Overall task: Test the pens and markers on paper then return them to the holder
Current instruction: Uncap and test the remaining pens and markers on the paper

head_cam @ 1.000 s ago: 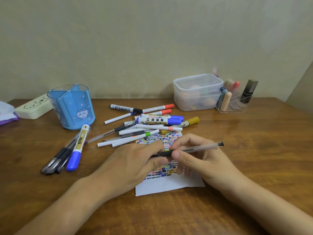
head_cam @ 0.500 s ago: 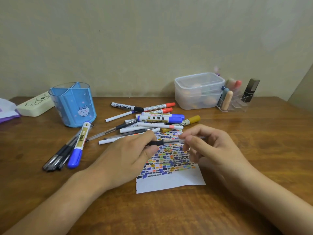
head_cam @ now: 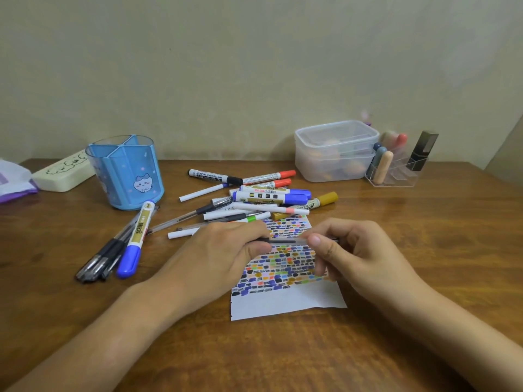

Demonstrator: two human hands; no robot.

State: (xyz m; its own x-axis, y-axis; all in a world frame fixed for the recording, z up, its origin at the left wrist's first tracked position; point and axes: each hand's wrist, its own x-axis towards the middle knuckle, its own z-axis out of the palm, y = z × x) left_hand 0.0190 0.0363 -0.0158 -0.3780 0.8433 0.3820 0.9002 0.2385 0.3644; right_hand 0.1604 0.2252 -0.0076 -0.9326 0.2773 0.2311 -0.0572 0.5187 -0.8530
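A clear-barrelled black pen (head_cam: 285, 241) lies level above the white paper (head_cam: 285, 302), which is covered with coloured test marks. My left hand (head_cam: 220, 258) pinches its black end and my right hand (head_cam: 351, 253) pinches the clear barrel. The blue holder (head_cam: 127, 172) with a cat picture stands at the back left, with nothing showing above its rim. A pile of markers and pens (head_cam: 254, 202) lies behind the paper. A blue-capped marker (head_cam: 135, 239) and several black pens (head_cam: 102, 258) lie left of my left hand.
A clear lidded box (head_cam: 336, 151) and a clear organiser with small tubes (head_cam: 393, 171) stand at the back right. A cream case (head_cam: 60, 172) and a purple bag (head_cam: 14, 182) sit at the far left. Bare wooden table (head_cam: 424, 250) shows to the right.
The pen has swung from slanting up to the right to lying level. Both hands moved farther back over the paper, uncovering more of the coloured marks, and my right hand slid along the barrel.
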